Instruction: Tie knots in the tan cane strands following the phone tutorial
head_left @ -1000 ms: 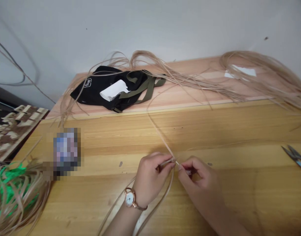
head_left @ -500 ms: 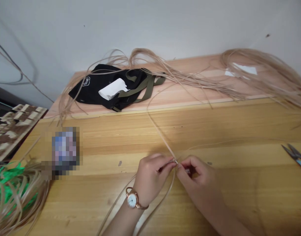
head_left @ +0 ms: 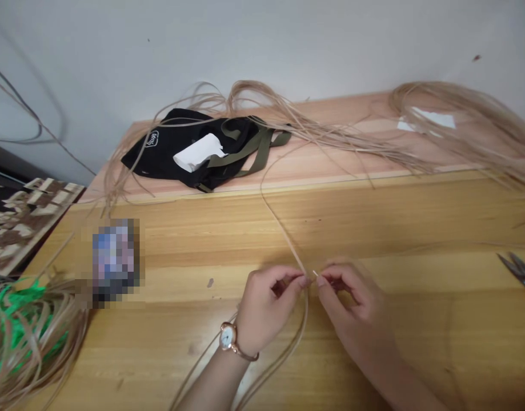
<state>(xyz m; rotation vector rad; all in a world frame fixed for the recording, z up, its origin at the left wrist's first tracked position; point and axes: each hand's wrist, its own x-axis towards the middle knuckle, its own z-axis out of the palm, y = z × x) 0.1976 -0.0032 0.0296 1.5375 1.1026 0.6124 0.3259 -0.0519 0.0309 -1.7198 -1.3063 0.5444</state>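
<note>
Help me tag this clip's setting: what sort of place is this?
Probably a small weaving or basketry workshop. Bundles of long tan strips lie across the wooden table, a woven panel lies at far left, snips lie at the right, and the left hand and right hand pinch one strip.

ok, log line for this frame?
left hand: pinching thin tan weaving strip | right hand: pinching same strip's tip | surface: light wooden table | nearby: blue-handled snips

A wooden table [head_left: 416, 319] (two-toned planks) stands against a plain pale wall [head_left: 288, 40].
</note>
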